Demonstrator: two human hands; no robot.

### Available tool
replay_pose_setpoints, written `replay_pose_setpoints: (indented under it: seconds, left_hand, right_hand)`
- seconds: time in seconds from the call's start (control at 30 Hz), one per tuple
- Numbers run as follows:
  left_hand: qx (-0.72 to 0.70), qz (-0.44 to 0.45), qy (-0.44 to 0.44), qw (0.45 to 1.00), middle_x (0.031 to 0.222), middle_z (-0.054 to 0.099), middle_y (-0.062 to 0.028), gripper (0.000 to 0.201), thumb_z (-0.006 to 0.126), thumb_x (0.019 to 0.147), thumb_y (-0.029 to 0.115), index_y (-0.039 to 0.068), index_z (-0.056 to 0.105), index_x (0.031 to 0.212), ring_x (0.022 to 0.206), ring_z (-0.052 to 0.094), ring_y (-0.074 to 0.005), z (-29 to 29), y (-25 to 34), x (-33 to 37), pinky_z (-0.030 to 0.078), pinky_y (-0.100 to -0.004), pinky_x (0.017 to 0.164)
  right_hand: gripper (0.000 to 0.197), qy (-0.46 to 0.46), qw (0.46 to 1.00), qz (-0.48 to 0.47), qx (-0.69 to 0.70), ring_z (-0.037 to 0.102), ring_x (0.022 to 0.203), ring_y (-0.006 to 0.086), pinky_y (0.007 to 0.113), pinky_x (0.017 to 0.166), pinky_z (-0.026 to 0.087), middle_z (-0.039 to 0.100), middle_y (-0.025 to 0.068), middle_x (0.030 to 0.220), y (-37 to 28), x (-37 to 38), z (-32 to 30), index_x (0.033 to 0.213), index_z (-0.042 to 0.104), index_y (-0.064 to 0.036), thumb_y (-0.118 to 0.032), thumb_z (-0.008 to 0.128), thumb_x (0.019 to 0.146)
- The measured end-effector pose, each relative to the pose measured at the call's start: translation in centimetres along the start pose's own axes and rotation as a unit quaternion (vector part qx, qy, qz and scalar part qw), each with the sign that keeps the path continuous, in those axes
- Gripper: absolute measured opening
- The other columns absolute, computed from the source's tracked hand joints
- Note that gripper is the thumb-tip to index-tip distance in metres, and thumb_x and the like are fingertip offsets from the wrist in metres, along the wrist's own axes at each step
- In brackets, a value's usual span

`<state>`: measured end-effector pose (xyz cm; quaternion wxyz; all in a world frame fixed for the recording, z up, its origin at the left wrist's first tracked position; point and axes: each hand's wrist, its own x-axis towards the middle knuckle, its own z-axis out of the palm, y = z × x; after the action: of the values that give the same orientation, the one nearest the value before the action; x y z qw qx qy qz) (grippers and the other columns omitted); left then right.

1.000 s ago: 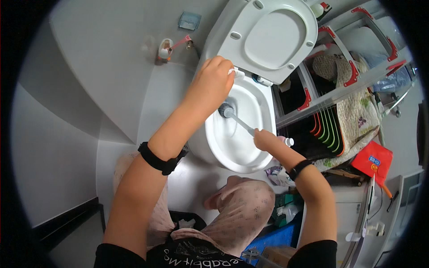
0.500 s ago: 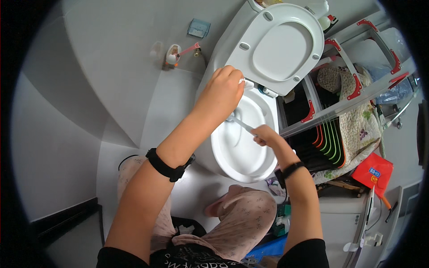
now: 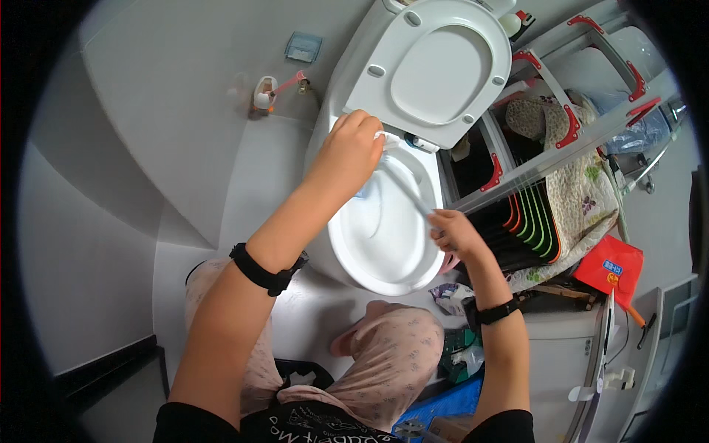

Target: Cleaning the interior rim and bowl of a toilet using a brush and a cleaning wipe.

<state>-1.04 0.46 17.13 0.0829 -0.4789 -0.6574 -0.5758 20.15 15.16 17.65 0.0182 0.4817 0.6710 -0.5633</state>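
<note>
A white toilet bowl (image 3: 388,275) stands in front of me, its seat (image 3: 378,86) and lid raised against the tank. My right hand (image 3: 453,231) is closed round the grey handle of a toilet brush (image 3: 410,193), over the bowl's right side. The handle slants up and left, and its far end reaches under the bowl's back rim near my left hand, where the head is mostly hidden. Above the bowl's back left rim, my left hand (image 3: 357,143) pinches a small white thing (image 3: 388,139), perhaps a tissue or cloth; its kind is unclear.
Right of the toilet stands a grey folding rack (image 3: 543,161) with red joints, holding cloths and bags. A red bag (image 3: 610,267) hangs farther right. Against the back wall are a pink-handled brush in a white holder (image 3: 264,94) and a blue-grey box (image 3: 303,47). My knees are below the bowl.
My right hand has moved down and right relative to the bowl, with the brush handle. The brush's far end is nearer the back rim. My left hand keeps its grip; the whole view has shifted slightly.
</note>
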Motion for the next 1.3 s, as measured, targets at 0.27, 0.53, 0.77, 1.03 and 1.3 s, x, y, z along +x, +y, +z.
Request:
replay_pose_setpoints:
  seconds: [0.27, 0.53, 0.77, 1.03, 1.3]
  left_hand:
    - [0.009, 0.016, 0.001, 1.0, 0.09, 0.053, -0.0114, 0.008, 0.053, 0.078, 0.006, 0.0, 0.052, 0.085, 0.088, 0.051, -0.0291, 1.0, 0.4, 0.2, 0.043, -0.0369, 0.075]
    - [0.028, 0.024, 0.019, 0.999, 0.088, 0.053, -0.012, 0.009, 0.054, 0.078, 0.005, 0.0, 0.052, 0.084, 0.086, 0.052, -0.0293, -0.2, -0.9, -0.2, 0.043, -0.037, 0.073]
    - [0.021, 0.039, 0.017, 0.999, 0.087, 0.053, -0.0121, 0.008, 0.054, 0.078, 0.005, 0.0, 0.051, 0.084, 0.085, 0.052, -0.0303, 0.6, -0.8, -0.3, 0.042, -0.0372, 0.074]
    - [0.012, 0.039, 0.015, 0.999, 0.086, 0.052, -0.0124, 0.007, 0.054, 0.078, 0.005, 0.0, 0.051, 0.083, 0.084, 0.051, -0.0306, 0.8, -0.6, 0.0, 0.041, -0.0373, 0.074]
    - [0.03, 0.012, 0.018, 0.999, 0.088, 0.054, -0.0119, 0.008, 0.053, 0.079, 0.006, 0.0, 0.052, 0.084, 0.087, 0.052, -0.0295, -0.3, -1.0, -0.1, 0.042, -0.0363, 0.074]
  right_hand:
    - [0.023, -0.031, 0.999, -0.001, -0.026, 0.035, 0.041, 0.0067, 0.021, 0.036, 0.028, 0.044, 0.002, 0.058, 1.5, -1.0, 1.1, 0.096, 0.049, 0.0031, -0.017, 0.049, 0.086]
    - [0.014, 0.033, 0.965, 0.065, 0.251, 0.031, 0.039, 0.0042, 0.019, 0.035, 0.023, 0.044, 0.0008, 0.056, 7.6, -0.9, -6.5, 0.082, 0.045, -0.0058, -0.019, 0.049, 0.085]
    - [0.025, 0.039, 0.991, 0.053, 0.114, 0.032, 0.039, 0.0061, 0.02, 0.035, 0.025, 0.042, 0.0008, 0.058, 5.6, 0.3, -2.1, 0.1, 0.047, -0.0007, -0.022, 0.048, 0.086]
    - [0.023, -0.048, 0.958, -0.074, -0.274, 0.043, 0.044, 0.0126, 0.028, 0.039, 0.036, 0.044, 0.0034, 0.054, 2.8, -4.0, 2.7, 0.099, 0.047, 0.0009, -0.019, 0.047, 0.087]
    - [0.028, -0.15, 0.932, 0.019, -0.328, 0.046, 0.044, 0.0138, 0.028, 0.04, 0.038, 0.046, 0.0049, 0.055, 5.5, -8.0, -0.3, 0.105, 0.046, 0.0012, -0.02, 0.048, 0.087]
